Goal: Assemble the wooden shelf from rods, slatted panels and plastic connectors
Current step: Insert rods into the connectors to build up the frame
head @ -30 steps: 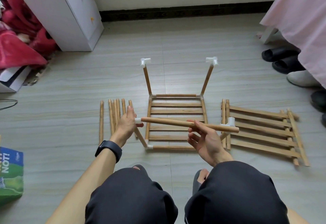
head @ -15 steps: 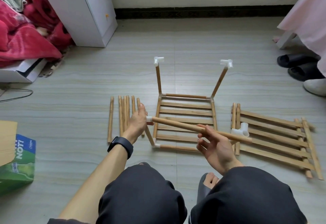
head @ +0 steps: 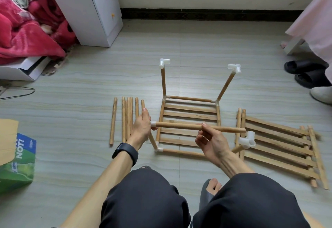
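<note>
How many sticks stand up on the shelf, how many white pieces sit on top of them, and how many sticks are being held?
Standing rods: 4
White top connectors: 4
Held rod: 1
Total: 9

Soft daylight (edges perhaps warped)

The rods (head: pixel 124 120) and slatted panels (head: pixel 280 143) are showing honey-tan wood grain, the connectors (head: pixel 248 139) plain white. The floor (head: pixel 71 113) is running in grey-beige streaks. At ten o'clock, a blanket (head: pixel 27 35) is glowing crimson.
</note>
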{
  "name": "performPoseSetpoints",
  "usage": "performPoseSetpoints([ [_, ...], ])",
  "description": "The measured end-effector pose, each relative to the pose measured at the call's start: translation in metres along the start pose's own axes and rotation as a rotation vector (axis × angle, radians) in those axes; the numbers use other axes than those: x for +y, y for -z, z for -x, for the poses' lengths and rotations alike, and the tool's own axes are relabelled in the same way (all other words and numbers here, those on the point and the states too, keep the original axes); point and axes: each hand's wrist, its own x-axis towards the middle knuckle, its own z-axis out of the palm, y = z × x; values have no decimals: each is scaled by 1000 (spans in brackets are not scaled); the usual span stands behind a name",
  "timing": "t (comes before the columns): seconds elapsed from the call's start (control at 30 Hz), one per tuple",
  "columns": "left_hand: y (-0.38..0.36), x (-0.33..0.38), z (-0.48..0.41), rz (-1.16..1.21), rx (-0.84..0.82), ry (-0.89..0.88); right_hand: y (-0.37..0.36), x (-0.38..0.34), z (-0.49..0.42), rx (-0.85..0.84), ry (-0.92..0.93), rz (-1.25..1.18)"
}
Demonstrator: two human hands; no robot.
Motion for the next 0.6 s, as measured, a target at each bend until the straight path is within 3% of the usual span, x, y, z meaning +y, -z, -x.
performPoseSetpoints([
  [0.13,3,6,-3,-73,-1,10,4,5,8,-30,-23,-13],
  [0.27,-1,8,-2,-221,-76,-38,1,7,15,-119,-98,177],
  [0.43,6,5,4,-225,-26,-82,17,-4,25,-8,-4,357],
  [0.5,11,10,3,-364,-14,-139,34,-9,33,45,83,427],
  [0.6,13,36,0,-775,-2,-408,61,-16,48,91,211,421],
])
